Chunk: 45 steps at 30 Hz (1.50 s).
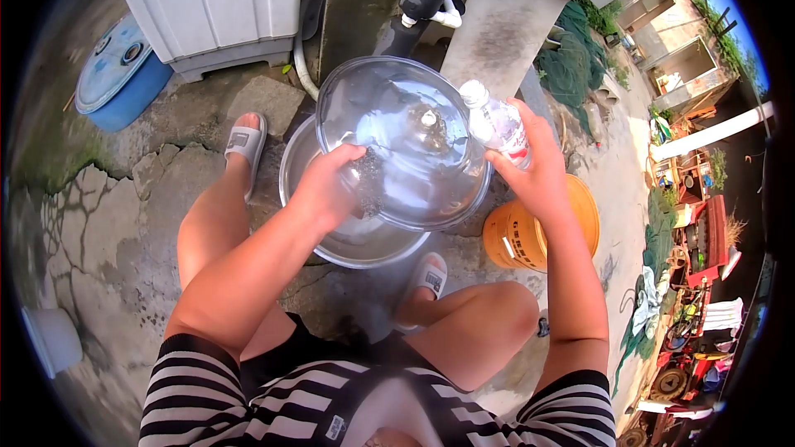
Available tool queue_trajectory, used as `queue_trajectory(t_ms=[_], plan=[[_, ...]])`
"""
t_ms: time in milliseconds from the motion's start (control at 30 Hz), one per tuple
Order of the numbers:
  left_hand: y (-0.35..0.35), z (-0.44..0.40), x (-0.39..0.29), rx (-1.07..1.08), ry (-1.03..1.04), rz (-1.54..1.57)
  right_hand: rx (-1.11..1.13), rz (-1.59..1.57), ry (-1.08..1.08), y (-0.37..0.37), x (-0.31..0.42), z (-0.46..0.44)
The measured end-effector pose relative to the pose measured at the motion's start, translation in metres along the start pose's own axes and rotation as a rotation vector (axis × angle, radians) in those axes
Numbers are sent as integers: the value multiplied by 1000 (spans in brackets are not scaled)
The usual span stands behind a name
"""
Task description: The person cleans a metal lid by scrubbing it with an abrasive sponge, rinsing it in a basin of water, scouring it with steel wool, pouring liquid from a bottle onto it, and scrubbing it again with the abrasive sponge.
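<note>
Overhead, a clear lid tilts above a metal basin.
The left hand is closed on the lid's near left edge, thumb on top, other fingers too blurred to tell; the right hand wraps a plastic bottle beside the lid's right edge, with an orange bucket near right.

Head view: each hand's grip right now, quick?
Left hand: closed, seemingly on a wire scourer.
Right hand: closed, holding the clear plastic bottle.
</note>
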<state>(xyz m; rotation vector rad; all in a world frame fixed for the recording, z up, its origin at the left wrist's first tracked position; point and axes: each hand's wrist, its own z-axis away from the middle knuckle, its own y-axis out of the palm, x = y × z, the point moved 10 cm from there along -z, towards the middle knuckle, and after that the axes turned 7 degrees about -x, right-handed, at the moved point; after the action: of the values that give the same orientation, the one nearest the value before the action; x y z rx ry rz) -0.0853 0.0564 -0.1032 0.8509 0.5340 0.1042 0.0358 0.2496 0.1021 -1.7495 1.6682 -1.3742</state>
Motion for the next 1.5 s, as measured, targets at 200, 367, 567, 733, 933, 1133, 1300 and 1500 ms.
queue_trajectory(t_ms=[200, 367, 567, 733, 933, 1133, 1300, 1500], plan=[[-5, -5, 1, -30, 14, -47, -132, -1, -77, -12, -1, -6], [-8, -7, 0, -62, 44, -75, -173, 11, -158, -10, 12, -11], [-4, -5, -5, -31, 83, -73, 111, 65, 93, 28, -17, 8], [-10, -8, 0, -35, 21, -81, -63, -7, 46, 12, -14, -1], [7, 2, -4, -18, 71, -111, 166, 160, 152, 34, -32, -9], [5, 7, -5, -51, 45, -98, -3, -129, 207, 25, -46, -12], [2, 1, -6, -85, 51, -54, -156, -153, 95, 9, -54, -11], [9, 6, -10, -150, 68, 4, 125, 13, 215, 30, -70, 8]])
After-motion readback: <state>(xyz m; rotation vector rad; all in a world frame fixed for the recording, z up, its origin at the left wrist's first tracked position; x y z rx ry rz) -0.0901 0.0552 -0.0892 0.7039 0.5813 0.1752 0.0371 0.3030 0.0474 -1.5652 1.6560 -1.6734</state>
